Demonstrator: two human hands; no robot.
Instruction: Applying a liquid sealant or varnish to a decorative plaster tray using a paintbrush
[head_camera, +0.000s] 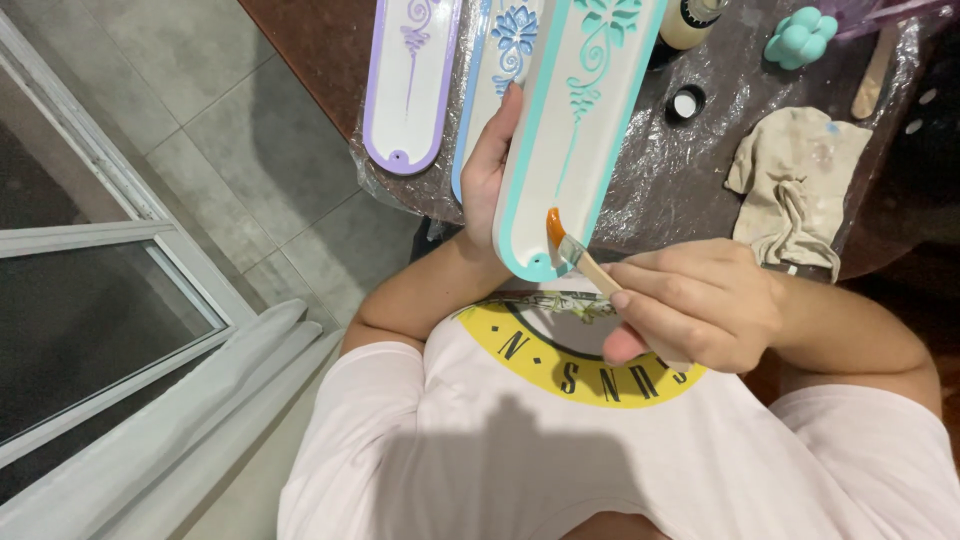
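Surface: dark brown tabletop (320, 40) at the top of the head view, its near part covered by a crinkled clear plastic sheet (690, 170). Its left edge runs diagonally above grey floor tiles (230, 140). A white-framed glass door (110, 300) fills the lower left.

Held item: long oval white tray with teal rim and teal scrollwork (575, 120), tilted up off the tabletop toward the person's chest. Left hand (485, 175) grips its left edge, fingers clamped on the tray from behind.

Tool: flat paintbrush (572, 250) with orange-loaded bristles touching the tray's lower end. Right hand (690, 300) pinches the handle, fingers closed tightly on it.

On the sheet: purple-rimmed tray (405, 90) at left; blue-rimmed tray (500, 60) just beside it, partly hidden behind the held tray; cream bottle (690, 22) and small black cap (686, 103) near the top; teal bubble-shaped object (800, 38); wooden stick (872, 75); stained beige rag (795, 185) at right, near the sheet's edge.

Open room: floor to the left of the tabletop; bare sheet between the held tray and rag.
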